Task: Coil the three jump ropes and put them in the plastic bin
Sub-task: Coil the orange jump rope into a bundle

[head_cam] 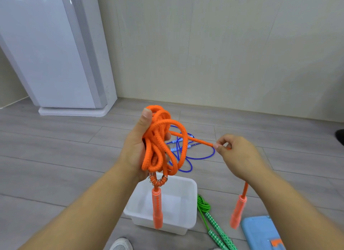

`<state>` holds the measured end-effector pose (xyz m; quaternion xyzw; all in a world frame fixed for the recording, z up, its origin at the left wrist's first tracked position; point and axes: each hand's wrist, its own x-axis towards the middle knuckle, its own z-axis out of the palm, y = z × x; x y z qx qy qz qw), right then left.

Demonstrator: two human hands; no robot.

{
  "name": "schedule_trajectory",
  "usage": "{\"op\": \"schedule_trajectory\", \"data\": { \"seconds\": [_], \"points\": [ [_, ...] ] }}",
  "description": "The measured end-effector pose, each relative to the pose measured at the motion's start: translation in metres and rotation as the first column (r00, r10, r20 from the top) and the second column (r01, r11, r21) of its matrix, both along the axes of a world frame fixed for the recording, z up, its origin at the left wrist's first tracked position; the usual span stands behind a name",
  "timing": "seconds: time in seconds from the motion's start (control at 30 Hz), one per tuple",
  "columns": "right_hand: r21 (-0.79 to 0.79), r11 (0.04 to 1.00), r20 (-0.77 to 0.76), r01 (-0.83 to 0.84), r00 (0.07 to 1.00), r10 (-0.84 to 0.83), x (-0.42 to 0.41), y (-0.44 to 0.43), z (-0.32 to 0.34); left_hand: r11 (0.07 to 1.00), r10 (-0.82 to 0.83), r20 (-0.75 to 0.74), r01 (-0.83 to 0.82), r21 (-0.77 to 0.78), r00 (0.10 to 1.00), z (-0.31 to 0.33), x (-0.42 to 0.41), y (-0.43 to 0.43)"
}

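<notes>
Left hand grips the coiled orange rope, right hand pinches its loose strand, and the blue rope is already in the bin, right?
Wrong only there: the head view shows the blue rope lying on the floor beyond the bin.

Bin [193, 203] on floor [55, 156], centre, just ahead of shoe [121, 244]. Held rope [160, 138] bunched in left hand [137, 147] above the bin's far edge. One handle [157, 210] hangs over the bin. Other handle [238, 210] hangs below right hand [236, 154], right of the bin. Second rope [201, 157] on floor behind the bin. Third rope [203, 206] just beside its right wall. Flat case [260, 233] farther right. Tall unit [55, 54] back left.
</notes>
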<state>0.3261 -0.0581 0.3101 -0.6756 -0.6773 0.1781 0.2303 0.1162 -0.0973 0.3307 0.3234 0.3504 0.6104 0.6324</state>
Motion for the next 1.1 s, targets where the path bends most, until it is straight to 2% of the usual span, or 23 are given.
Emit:
{"op": "schedule_trajectory", "data": {
  "seconds": [0.1,0.17,0.27,0.37,0.5,0.6,0.8,0.9,1.03,1.1],
  "points": [
    [-0.053,0.994,-0.025,-0.095,0.995,0.094,-0.003,-0.002,-0.002,0.999,-0.006,-0.054,0.003,-0.045,0.999,0.001,0.001,0.0],
    [-0.084,0.968,-0.214,-0.235,0.953,0.213,-0.008,-0.007,0.003,0.997,-0.002,-0.084,-0.004,-0.074,0.996,0.002,0.001,0.0],
    [-0.123,0.882,-0.522,-0.455,0.786,0.332,-0.018,-0.019,0.016,0.996,-0.041,-0.082,0.034,-0.082,0.996,0.003,0.006,-0.002],
    [-0.047,0.829,-0.671,-0.557,0.633,0.386,-0.028,-0.024,0.021,0.995,-0.074,-0.022,0.073,-0.061,0.997,0.0,0.014,-0.003],
    [0.088,0.848,-0.672,-0.522,0.598,0.437,-0.04,-0.025,0.023,0.998,-0.053,-0.086,0.049,-0.043,0.995,-0.005,0.016,0.001],
    [0.118,0.869,-0.669,-0.481,0.607,0.428,-0.045,-0.025,0.024,0.997,-0.062,-0.129,0.056,-0.047,0.99,-0.007,0.015,0.001],
    [0.159,0.924,-0.426,-0.347,0.82,0.382,-0.05,-0.029,0.021,0.999,0.0,-0.194,-0.007,-0.034,0.981,-0.007,0.012,0.001],
    [0.192,0.931,-0.323,-0.311,0.875,0.36,-0.051,-0.032,0.02,0.999,0.021,-0.255,-0.029,-0.031,0.967,-0.006,0.012,0.0],
    [0.2,0.901,-0.238,-0.384,0.873,0.425,-0.049,-0.036,0.023,0.999,-0.011,-0.217,0.002,-0.044,0.976,-0.003,0.011,0.0],
    [0.173,0.892,-0.361,-0.417,0.816,0.452,-0.049,-0.038,0.027,0.998,-0.014,-0.205,0.001,-0.062,0.979,0.0,0.01,-0.003]
  ]
}}
